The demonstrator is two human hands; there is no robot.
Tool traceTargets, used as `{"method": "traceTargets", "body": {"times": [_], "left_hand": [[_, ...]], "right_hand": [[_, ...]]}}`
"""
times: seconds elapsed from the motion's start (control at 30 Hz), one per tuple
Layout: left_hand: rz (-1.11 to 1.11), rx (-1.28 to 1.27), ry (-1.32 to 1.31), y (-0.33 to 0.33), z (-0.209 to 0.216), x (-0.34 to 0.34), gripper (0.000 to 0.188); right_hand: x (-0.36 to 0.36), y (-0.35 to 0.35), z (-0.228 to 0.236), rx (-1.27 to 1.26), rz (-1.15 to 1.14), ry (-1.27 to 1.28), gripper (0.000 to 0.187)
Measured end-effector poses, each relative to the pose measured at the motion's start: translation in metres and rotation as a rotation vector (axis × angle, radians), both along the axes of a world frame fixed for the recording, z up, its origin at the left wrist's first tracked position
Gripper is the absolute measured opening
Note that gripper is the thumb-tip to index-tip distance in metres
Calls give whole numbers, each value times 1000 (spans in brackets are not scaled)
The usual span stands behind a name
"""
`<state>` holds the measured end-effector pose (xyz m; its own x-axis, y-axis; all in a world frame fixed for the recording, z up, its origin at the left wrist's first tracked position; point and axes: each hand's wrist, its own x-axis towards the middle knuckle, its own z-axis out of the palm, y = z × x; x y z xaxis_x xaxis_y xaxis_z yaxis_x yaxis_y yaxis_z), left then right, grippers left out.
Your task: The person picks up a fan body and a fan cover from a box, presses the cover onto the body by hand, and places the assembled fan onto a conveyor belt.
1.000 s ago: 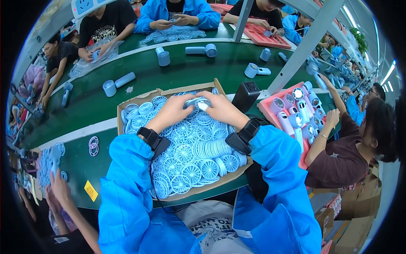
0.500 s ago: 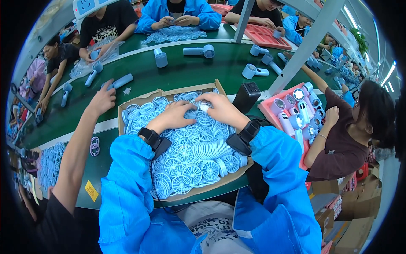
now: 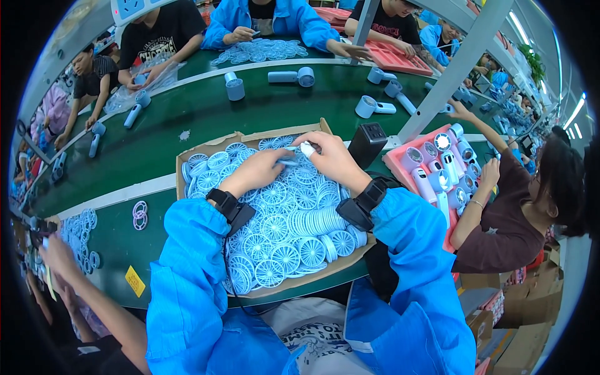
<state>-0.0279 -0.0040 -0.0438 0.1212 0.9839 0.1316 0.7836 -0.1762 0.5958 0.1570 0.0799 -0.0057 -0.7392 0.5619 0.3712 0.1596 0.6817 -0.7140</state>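
Over the far end of a shallow cardboard tray (image 3: 187, 156), the left hand (image 3: 259, 172) and right hand (image 3: 331, 159) are brought together, both wrists strapped with black bands. A small white part (image 3: 307, 149) is pinched at the fingertips of the right hand, whose fingers are curled narrowly around it. The left hand's fingers are extended toward the same part, and a pale blue round grille (image 3: 289, 162) is held flat between its thumb and fingers, just beside the white part. The tray is filled with pale blue round grilles (image 3: 281, 244), some lying flat and some stacked on edge in a row. A black box (image 3: 367, 144) is seen just beyond the tray's right corner, and a pink tray (image 3: 400, 164) of handheld fans is placed further right.
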Motion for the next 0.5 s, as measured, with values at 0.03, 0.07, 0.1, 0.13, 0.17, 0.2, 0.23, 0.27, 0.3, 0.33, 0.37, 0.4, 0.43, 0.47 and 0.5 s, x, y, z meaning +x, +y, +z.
{"method": "traceTargets", "body": {"times": [0.03,0.07,0.1,0.13,0.17,0.2,0.23,0.27,0.3,0.33,0.37,0.4,0.43,0.47,0.5], "left_hand": [[50,54,-79,0,-2,0,35],[49,53,-79,0,-3,-1,35],[98,68,-59,-1,-4,-3,34],[148,83,-39,-1,-4,-6,33],[197,97,-19,-1,-3,-6,31],[196,96,-18,0,-4,-8,31],[199,104,-25,1,-7,-10,31],[202,111,-31,2,-9,-11,31],[205,117,-37,2,-11,-12,30],[204,119,-37,2,-10,-12,30],[240,102,30,2,-9,-12,32],[275,84,98,2,-9,-11,33],[311,66,165,1,-9,-11,34],[309,66,166,1,-9,-10,34],[292,21,225,-2,-1,-7,37]], "right_hand": [[0,-1,1,-8,-6,1,21],[0,-2,1,-8,-7,1,21],[0,-3,3,-24,-12,-6,21],[0,-4,4,-39,-17,-13,21],[0,-4,4,-55,-22,-19,21],[0,-4,4,-56,-23,-18,21],[0,-3,3,-58,-21,-15,20],[-1,-3,2,-60,-18,-11,20],[-1,-3,1,-63,-14,-8,20],[-1,-2,0,-61,-16,-7,20],[-1,-1,0,-38,-10,-3,20],[-1,-1,-1,-15,-4,2,20],[-1,0,-2,8,2,6,20],[0,0,-3,7,0,7,20],[0,-1,0,-23,-2,-9,19]]}}
